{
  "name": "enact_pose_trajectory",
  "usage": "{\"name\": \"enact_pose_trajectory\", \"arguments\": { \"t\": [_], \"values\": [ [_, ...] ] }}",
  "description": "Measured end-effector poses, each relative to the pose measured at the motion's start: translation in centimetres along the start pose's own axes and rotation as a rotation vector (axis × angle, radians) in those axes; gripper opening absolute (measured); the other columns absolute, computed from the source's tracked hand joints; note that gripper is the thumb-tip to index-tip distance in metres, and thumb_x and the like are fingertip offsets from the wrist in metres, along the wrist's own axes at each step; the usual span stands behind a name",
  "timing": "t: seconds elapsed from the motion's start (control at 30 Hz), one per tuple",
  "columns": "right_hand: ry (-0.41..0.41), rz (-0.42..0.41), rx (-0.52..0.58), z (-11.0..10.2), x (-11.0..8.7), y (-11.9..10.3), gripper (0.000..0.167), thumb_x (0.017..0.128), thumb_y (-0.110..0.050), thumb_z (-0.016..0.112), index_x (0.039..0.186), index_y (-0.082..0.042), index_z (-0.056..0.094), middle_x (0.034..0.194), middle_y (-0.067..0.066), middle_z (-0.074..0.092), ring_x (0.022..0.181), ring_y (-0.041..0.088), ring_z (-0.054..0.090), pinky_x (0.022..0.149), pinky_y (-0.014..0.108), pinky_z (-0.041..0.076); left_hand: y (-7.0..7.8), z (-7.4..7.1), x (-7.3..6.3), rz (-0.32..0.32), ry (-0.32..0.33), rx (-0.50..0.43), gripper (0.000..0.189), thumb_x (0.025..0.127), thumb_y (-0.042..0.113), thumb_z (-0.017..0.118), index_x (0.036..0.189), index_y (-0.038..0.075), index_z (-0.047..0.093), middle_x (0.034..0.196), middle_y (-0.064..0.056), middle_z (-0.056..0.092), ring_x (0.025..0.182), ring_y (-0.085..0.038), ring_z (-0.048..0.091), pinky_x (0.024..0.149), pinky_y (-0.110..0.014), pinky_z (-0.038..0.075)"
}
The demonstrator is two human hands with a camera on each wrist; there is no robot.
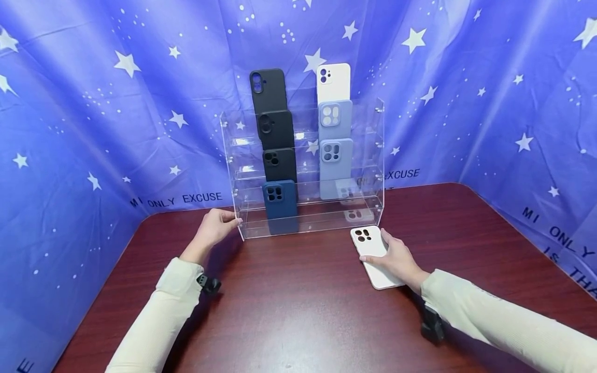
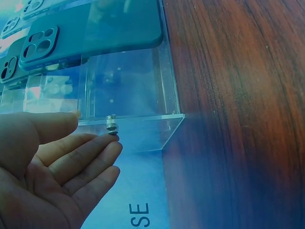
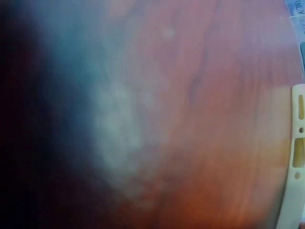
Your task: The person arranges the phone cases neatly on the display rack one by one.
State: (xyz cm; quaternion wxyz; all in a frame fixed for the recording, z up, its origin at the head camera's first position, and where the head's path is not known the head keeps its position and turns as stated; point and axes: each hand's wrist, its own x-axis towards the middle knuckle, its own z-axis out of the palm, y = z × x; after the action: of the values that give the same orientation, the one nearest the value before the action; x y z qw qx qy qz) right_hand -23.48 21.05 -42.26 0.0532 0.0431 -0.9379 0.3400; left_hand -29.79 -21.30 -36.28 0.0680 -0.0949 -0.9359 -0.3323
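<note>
A clear acrylic display stand (image 1: 308, 226) with stepped tiers stands on the table. At its left side panel, my left hand (image 1: 216, 228) pinches the edge between thumb and fingers; in the left wrist view the left hand (image 2: 62, 167) has its fingertips by a metal screw (image 2: 112, 125). My right hand (image 1: 396, 259) grips a white phone case (image 1: 373, 246) by its sides, just in front of the stand's right corner. Only the edge of the white case (image 3: 288, 191) shows in the right wrist view, and the right hand is almost wholly out of it.
The stand's left column has black phone cases (image 1: 270, 90) above a dark blue case (image 1: 280, 207). On the right are a white case (image 1: 338, 85) and light blue cases (image 1: 342, 122). Behind hangs a blue star-print curtain (image 1: 177, 67). The table (image 1: 289, 311) is dark red wood.
</note>
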Motion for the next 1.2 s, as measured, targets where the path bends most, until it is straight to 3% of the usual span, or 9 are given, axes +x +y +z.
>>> {"name": "enact_pose_trajectory", "arguments": {
  "t": [0.47,0.77,0.9,1.03,1.2],
  "values": [
    [-0.026,0.004,0.026,0.0,0.2,-0.4,0.101,0.073,-0.029,0.08,0.137,0.021,0.022,0.139,0.04,0.03,0.126,0.048,0.037,0.101,0.053,0.035,0.1,-0.1,0.0,-0.002,0.012,0.006,0.024,0.088,0.013,0.063,0.103,-0.004,0.07,0.094,-0.016,0.071,0.082,-0.021,0.06,0.083,-0.045,0.047],
    [0.013,-0.011,0.066,0.2,0.2,-1.0,0.099,0.072,-0.022,0.081,0.14,0.018,0.02,0.143,0.037,0.027,0.132,0.047,0.028,0.108,0.052,0.025,-0.2,-0.3,-0.2,0.0,0.009,0.02,0.023,0.088,0.012,0.064,0.102,-0.004,0.071,0.089,-0.016,0.071,0.073,-0.017,0.055,0.075,-0.038,0.047],
    [0.076,0.011,0.07,-0.3,0.2,-1.2,0.087,0.077,-0.014,0.075,0.14,0.017,0.023,0.138,0.033,0.039,0.127,0.044,0.038,0.104,0.05,0.031,-0.2,-0.2,-0.2,0.01,0.006,0.022,0.023,0.088,0.012,0.064,0.102,-0.005,0.07,0.089,-0.016,0.071,0.073,-0.016,0.055,0.073,-0.036,0.046],
    [0.128,0.051,0.128,-0.8,0.2,-1.3,0.065,0.085,-0.008,0.066,0.135,0.017,0.034,0.125,0.03,0.054,0.114,0.039,0.054,0.097,0.046,0.041,0.0,-0.2,-0.2,0.003,0.006,0.024,0.022,0.088,0.013,0.064,0.101,-0.004,0.071,0.089,-0.016,0.072,0.073,-0.016,0.054,0.073,-0.035,0.046],
    [0.109,0.134,0.28,-1.6,0.6,-1.8,0.042,0.09,-0.008,0.06,0.126,0.011,0.052,0.114,0.026,0.062,0.092,0.017,0.064,0.077,0.022,0.05,0.3,-0.1,0.0,0.004,0.005,0.034,0.021,0.088,0.013,0.064,0.1,-0.003,0.071,0.088,-0.015,0.072,0.07,-0.016,0.052,0.071,-0.034,0.045]
  ]
}}
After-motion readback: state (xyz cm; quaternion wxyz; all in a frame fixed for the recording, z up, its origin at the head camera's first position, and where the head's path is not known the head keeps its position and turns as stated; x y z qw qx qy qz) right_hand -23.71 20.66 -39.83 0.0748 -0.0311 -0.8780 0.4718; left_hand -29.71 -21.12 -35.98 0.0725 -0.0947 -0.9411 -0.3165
